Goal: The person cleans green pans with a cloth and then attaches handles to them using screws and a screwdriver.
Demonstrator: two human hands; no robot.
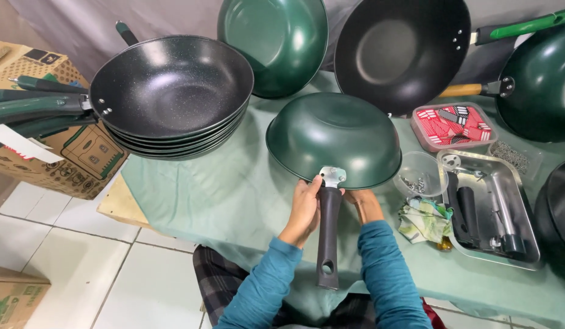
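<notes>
An upturned green wok point(334, 137) lay on the table point(234, 195). The left hand point(304, 210) gripped its black handle point(329, 234) against the bracket; the right hand point(363, 204) steadied it, fingers hidden. Finished woks point(173, 97) were stacked nearby.

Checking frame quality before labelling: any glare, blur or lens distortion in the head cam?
Head view: soft, even light; broad sheen on the upturned dark green wok and a paler highlight in the speckled black wok atop the stack. Both hands, left and right, and the black handle look sharp. Wide-angle bending shows at the edges, where floor tile lines slant.
</notes>
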